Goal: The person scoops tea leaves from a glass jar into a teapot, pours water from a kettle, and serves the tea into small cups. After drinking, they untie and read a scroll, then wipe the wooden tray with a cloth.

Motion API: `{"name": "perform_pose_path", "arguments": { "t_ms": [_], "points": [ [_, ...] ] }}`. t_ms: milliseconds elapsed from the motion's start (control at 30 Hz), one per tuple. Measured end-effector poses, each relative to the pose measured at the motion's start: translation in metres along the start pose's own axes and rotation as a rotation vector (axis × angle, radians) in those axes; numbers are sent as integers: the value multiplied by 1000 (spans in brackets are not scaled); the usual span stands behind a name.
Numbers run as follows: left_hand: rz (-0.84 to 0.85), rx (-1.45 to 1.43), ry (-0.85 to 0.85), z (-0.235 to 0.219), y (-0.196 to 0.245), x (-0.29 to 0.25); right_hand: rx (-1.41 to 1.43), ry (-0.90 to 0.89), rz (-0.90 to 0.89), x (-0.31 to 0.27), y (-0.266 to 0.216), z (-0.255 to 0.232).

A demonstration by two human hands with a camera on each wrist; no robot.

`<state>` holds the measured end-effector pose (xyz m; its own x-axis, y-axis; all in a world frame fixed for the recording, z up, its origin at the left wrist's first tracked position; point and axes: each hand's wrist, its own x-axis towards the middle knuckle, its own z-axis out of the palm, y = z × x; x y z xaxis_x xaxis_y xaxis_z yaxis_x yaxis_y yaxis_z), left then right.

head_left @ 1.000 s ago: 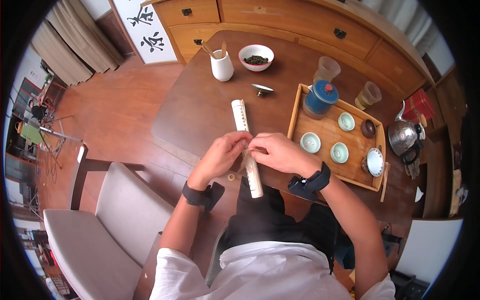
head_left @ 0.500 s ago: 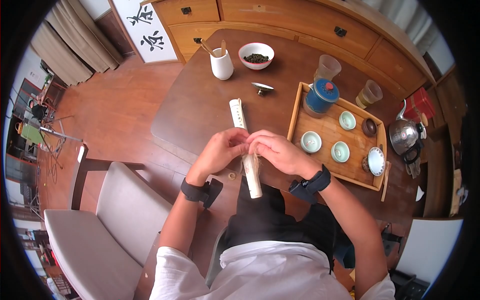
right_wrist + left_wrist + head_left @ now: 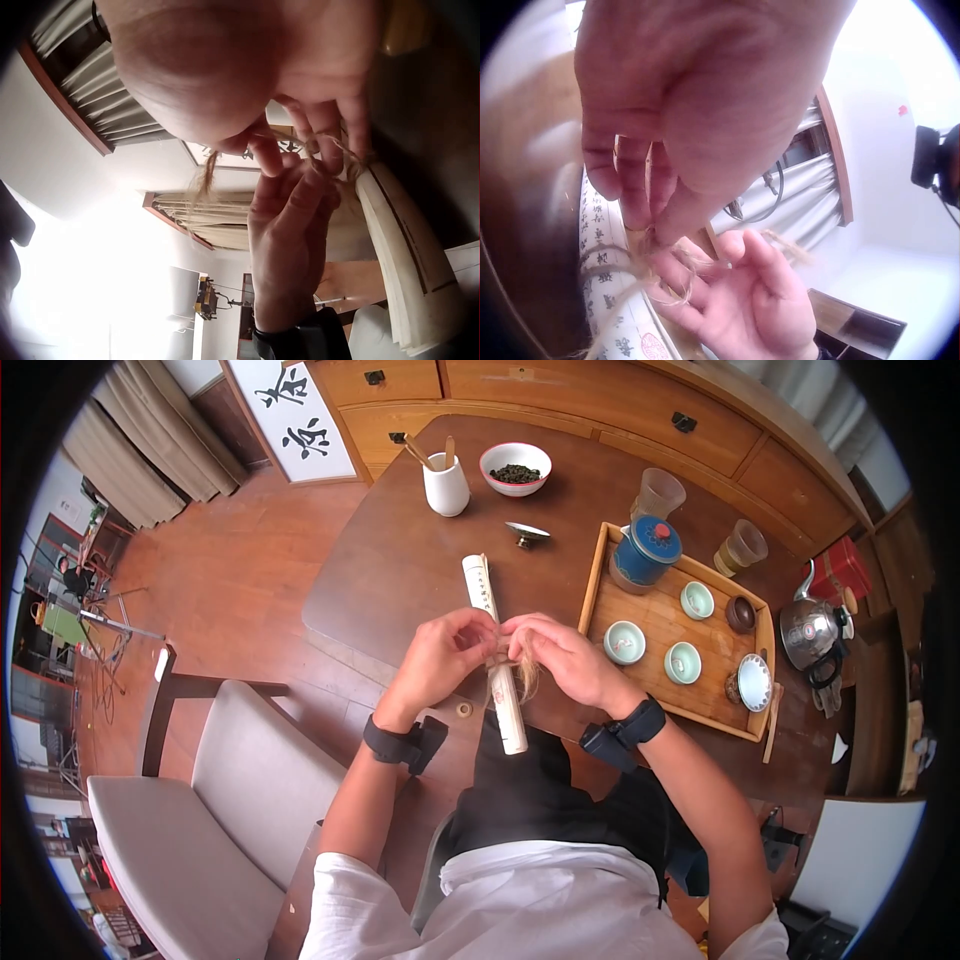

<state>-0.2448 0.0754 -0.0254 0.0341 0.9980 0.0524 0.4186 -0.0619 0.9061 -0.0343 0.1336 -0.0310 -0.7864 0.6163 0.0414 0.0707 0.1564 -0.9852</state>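
Observation:
A rolled white paper scroll with black writing and a red seal points lengthwise away from the body, its near end past the table edge. Brown twine loops round its middle. My left hand pinches the twine close over the scroll with thumb and fingertips. Opposite it, my right hand holds another stretch of twine between thumb and finger, a frayed tail hanging from the grip. In the left wrist view, loose strands cross the right fingers. The fingertips of both hands meet just above the loop, partly hiding the knot area.
At right, a wooden tray carries pale green cups and a blue lidded pot. Beyond the scroll stand a small lid-like dish, a bowl of tea leaves and a white tool holder. A metal kettle stands far right.
The hands stay over the scroll's middle while the fingers work the twine. The right hand has drawn slightly to the right, and a loose twine end now shows beside its fingers.

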Motion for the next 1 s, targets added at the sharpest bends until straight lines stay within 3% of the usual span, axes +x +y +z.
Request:
{"name": "perform_pose_path", "arguments": {
  "t_ms": [133,233,400,500,600,633,700,867,967,1000],
  "points": [
    [-28,58,31,-12,-17,-4,-344,145,-97,-11,-7,16],
    [-77,138,48,-21,-21,-9,-446,67,11,-22,-21,22],
    [-90,245,120,-28,-34,-14,-698,-100,-8,-31,-14,30],
    [-73,301,125,-27,-35,-16,-652,-47,64,-30,-26,44],
    [4,259,180,-20,-39,-18,-730,5,227,-26,-31,59],
    [-88,185,132,-18,-33,-18,-756,19,286,-24,-35,63],
    [-266,37,37,-12,-19,-17,-798,3,262,-22,-30,70],
    [-312,-36,-12,0,1,-14,-768,26,201,-23,-23,73],
    [-255,-217,107,5,10,-17,-733,135,70,-34,-33,65],
    [-230,-348,121,7,10,-17,-649,100,152,-38,-41,58]
  ]
}}
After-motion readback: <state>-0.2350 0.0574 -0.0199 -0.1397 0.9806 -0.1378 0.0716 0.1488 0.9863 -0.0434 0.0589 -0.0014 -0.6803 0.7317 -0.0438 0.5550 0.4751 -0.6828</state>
